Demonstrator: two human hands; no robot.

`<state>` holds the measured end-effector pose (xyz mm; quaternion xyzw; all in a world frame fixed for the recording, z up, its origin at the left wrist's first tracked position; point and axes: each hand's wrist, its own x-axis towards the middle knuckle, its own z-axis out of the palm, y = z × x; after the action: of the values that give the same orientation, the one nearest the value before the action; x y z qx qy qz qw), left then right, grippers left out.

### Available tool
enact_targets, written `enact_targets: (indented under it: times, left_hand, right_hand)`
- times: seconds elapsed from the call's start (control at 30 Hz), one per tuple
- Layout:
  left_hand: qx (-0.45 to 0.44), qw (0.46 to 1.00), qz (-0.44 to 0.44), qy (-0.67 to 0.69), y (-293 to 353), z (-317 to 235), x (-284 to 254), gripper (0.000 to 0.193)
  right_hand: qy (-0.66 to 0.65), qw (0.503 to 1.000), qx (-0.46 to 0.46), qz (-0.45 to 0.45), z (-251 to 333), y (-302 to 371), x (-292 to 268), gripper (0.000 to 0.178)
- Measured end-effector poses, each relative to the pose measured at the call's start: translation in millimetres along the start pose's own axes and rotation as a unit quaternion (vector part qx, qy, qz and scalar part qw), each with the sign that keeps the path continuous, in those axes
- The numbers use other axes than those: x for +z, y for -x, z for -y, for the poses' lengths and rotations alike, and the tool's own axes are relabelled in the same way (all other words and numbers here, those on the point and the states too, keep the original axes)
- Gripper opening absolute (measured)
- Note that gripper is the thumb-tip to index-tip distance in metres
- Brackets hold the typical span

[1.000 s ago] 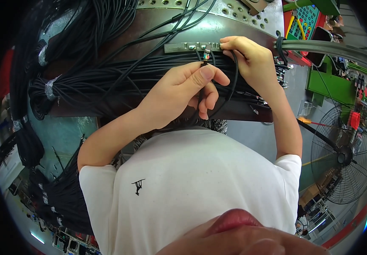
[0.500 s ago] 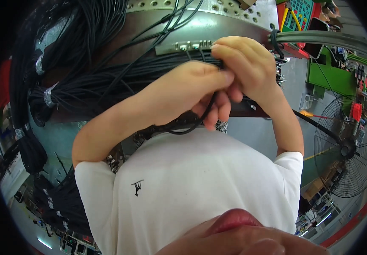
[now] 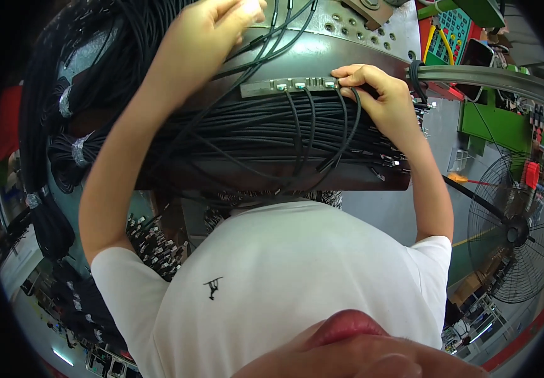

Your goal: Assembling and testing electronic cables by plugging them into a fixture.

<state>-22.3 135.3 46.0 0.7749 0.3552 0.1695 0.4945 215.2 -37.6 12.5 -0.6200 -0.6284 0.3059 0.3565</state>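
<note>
My left hand (image 3: pixel 224 25) is raised at the upper edge beside several black cables (image 3: pixel 269 41). Its fingers are loosely bent and partly cut off by the frame; no cable shows between them. At the right end of a narrow metal strip fixture (image 3: pixel 258 89), my right hand (image 3: pixel 372 91) pinches a black cable (image 3: pixel 357 107) with thumb and fingertips. Three small metal connectors (image 3: pixel 300 85) sit in slots along the strip, with black cables hanging from them toward me. The fingers partly hide the strip's right end.
A thick row of black cables (image 3: pixel 234 132) lies in front of the strip, metal ends at the right. Tied cable bundles (image 3: pixel 73 151) are at left. A perforated metal plate (image 3: pixel 347 28) lies behind. Pliers (image 3: pixel 437 44), a curved rail (image 3: pixel 486 74) and a fan (image 3: pixel 514 232) stand right.
My hands were together over the strip around a black cable. The left has moved up and left, away from it; the right has settled at the strip's right end, where a third connector now shows.
</note>
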Motion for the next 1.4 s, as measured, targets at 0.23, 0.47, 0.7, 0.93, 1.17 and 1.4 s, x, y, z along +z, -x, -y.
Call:
enact_targets:
  times: [0.23,0.47,0.7,0.93,1.17,1.4]
  left_hand:
    - [-0.162,0.817,0.103,0.544,-94.5,4.5,82.7,0.024]
    - [-0.130,0.785,0.106,0.597,-87.4,10.5,67.7,0.017]
    - [-0.211,0.811,0.110,0.534,3.1,-42.6,54.3,0.048]
    - [-0.217,0.778,0.124,0.576,87.5,-31.5,-0.9,0.033]
    - [-0.135,0.910,-0.376,0.107,94.0,70.0,-252.8,0.054]
    - [-0.066,0.985,0.062,0.147,79.5,19.4,-69.1,0.052]
  right_hand:
    - [0.091,0.983,0.140,-0.071,5.0,-131.0,-59.0,0.027]
    - [0.269,0.944,-0.057,-0.184,-76.6,-173.5,-71.3,0.019]
    - [-0.183,0.966,0.072,-0.168,27.8,-120.0,9.6,0.024]
    - [0.000,0.998,0.054,-0.012,-9.8,-106.5,4.6,0.028]
    - [0.344,0.907,-0.226,-0.090,-3.7,-79.3,7.8,0.030]
    - [0.204,0.965,-0.162,0.017,2.4,-17.0,22.3,0.024]
